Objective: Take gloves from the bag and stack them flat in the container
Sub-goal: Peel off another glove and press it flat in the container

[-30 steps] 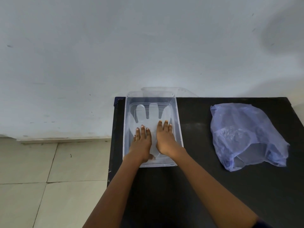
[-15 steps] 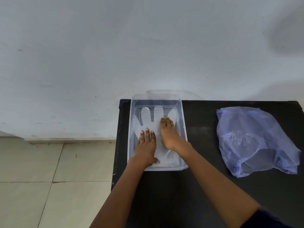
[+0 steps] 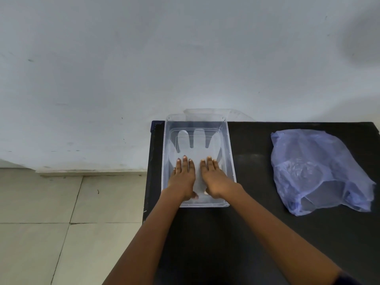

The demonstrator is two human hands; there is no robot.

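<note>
A clear plastic container [image 3: 231,161] stands at the left end of the black table. Inside it a thin translucent glove [image 3: 197,144] lies flat, fingers pointing toward the wall. My left hand [image 3: 183,177] and my right hand [image 3: 214,178] rest palm down side by side on the glove's lower part, fingers stretched out and holding nothing. The glove's cuff is hidden under my hands. A crumpled pale blue plastic bag [image 3: 316,169] lies on the table's right side, its mouth facing me.
The clear lid [image 3: 236,114] leans against the white wall behind the container. The black table [image 3: 253,233] ends just left of the container, with a tiled floor [image 3: 51,223] below.
My right hand has slid back toward me from the glove's fingers and now lies level with my left hand. The left hand has hardly moved.
</note>
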